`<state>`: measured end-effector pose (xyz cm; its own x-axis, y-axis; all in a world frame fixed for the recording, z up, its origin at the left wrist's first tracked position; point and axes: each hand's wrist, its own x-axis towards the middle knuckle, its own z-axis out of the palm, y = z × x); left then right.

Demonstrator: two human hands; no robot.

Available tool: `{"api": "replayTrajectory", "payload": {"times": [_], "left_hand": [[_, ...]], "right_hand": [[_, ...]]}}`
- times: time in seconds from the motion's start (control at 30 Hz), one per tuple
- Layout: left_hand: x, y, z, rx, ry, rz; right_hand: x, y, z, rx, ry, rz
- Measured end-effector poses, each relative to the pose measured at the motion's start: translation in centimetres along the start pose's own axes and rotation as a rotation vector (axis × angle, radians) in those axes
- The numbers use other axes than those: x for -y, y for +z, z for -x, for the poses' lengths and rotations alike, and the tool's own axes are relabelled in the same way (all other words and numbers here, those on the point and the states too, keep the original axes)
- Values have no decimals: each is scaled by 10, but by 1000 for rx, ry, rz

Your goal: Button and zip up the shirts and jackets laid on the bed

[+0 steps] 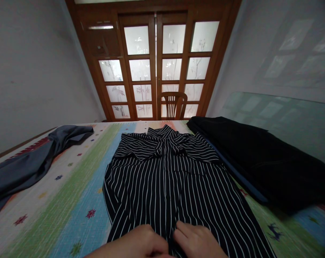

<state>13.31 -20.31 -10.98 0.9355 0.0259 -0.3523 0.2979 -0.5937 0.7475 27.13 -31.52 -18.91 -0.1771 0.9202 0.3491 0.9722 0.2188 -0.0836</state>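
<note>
The black shirt (162, 186) has thin white stripes and a collar. Left hand (145, 240) and right hand (197, 240) curl against it; whether they grip, I cannot tell.

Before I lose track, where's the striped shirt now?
In the head view, the striped shirt lies at centre, left of the black clothing, with the left hand and right hand on it.

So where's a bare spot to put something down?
The cover has a wide bare patch between the grey garment and the striped shirt, and a smaller one, lower right, between shirt and dark clothes. It's crowded at the shirt's upper right, by the dark clothes, and where the left hand and right hand are.
</note>
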Motion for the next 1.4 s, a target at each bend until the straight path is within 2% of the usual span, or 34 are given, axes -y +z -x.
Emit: {"api": "replayTrajectory", "payload": {"times": [0.1,0.23,0.33,0.47,0.6,0.73,1.03,1.17,1.4], "left_hand": [[5,0,-5,-112,-88,-55],[22,7,-15,-234,-156,-251],[25,14,-20,-254,-197,-351],[23,22,-24,-220,-229,-185],[27,28,-28,-170,-194,104],[27,30,-30,-150,-199,254],[17,23,-26,-158,-242,265],[15,22,-23,-103,-246,348],[21,25,-22,60,-181,647]], "right_hand": [[-3,2,2,98,107,-133],[-5,-9,-1,256,304,-454],[-4,-18,-4,270,431,-652],[-3,-21,-5,242,490,-921],[-6,-16,-4,232,454,-1077],[-8,-14,-4,240,445,-1100],[-7,-24,-3,149,485,-1008],[-7,-24,-3,126,506,-957],[-7,-16,-2,106,295,-968]]}}
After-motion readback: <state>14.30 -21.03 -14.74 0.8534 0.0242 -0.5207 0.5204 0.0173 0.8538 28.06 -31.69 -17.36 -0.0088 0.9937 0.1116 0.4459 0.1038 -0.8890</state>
